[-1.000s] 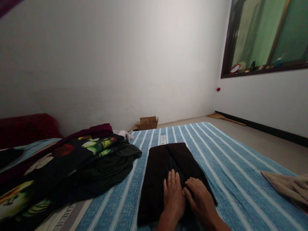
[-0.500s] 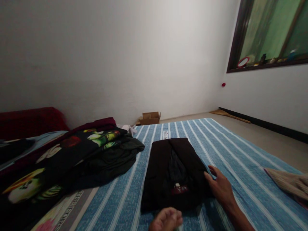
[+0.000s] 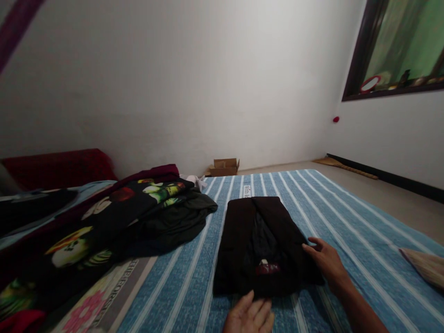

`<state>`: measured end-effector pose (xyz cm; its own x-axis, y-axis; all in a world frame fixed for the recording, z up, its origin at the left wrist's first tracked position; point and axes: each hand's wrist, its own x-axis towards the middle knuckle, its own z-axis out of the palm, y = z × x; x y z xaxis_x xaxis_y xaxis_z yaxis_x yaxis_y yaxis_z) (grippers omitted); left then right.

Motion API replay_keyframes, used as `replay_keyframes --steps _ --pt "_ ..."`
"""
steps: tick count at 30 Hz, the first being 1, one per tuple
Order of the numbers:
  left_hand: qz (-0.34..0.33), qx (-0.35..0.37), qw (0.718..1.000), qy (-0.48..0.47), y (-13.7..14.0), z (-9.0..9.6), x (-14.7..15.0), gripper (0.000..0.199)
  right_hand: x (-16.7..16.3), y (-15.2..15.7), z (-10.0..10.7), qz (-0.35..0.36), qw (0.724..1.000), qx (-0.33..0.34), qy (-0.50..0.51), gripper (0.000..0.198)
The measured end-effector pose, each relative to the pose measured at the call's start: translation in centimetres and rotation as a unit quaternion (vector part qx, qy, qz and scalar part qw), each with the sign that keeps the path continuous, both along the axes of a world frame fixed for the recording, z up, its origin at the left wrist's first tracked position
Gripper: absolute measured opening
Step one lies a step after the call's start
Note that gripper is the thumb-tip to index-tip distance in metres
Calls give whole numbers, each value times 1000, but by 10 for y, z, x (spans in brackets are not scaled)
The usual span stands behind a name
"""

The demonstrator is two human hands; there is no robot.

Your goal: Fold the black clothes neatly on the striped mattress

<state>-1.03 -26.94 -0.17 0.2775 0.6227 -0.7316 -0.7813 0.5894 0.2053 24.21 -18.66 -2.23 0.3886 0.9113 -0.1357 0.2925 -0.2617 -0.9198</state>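
Note:
A dark folded jacket (image 3: 239,240) lies on the blue striped bedsheet (image 3: 194,273), its collar end toward me. Dark lining and a red neck label (image 3: 268,268) show in the middle. My right hand (image 3: 328,262) is at the jacket's right edge, fingers apart, its fingertips against the cloth. At the near edge, my left hand (image 3: 249,316) is turned palm up with its fingers stretched out, close to the collar. The lower part of this hand is cut off by the frame.
On the left lies a heap of clothes with a black patterned garment (image 3: 118,217) and a dark green one (image 3: 187,217). A cardboard box (image 3: 225,167) stands beyond the bed. At the right edge is a beige cloth (image 3: 425,266). A window (image 3: 402,51) sits high at right.
My left hand has gone from curled fingers to stretched-out ones beside the collar. My right hand stays at the jacket's right edge. The view has turned slightly left.

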Motion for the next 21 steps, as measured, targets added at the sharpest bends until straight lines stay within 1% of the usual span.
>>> replay_keyframes --steps 3,6,10,14,18,21 --pt "5 4 1000 -20 5 -5 3 43 0 1 1 5 1000 -13 -26 65" --pt "6 10 1000 -28 6 -14 7 32 2 1 -1 7 1000 -10 -27 66" --pt "44 21 998 -30 6 -17 17 22 4 3 -5 18 999 -18 -33 65" --pt "66 43 996 -49 6 -12 30 28 5 5 -6 29 999 -32 -14 69" --pt "74 36 995 -62 8 -11 38 36 6 7 -3 32 998 -43 -15 68" --pt "74 34 994 -79 11 -11 41 44 6 8 -1 43 997 -55 14 69"
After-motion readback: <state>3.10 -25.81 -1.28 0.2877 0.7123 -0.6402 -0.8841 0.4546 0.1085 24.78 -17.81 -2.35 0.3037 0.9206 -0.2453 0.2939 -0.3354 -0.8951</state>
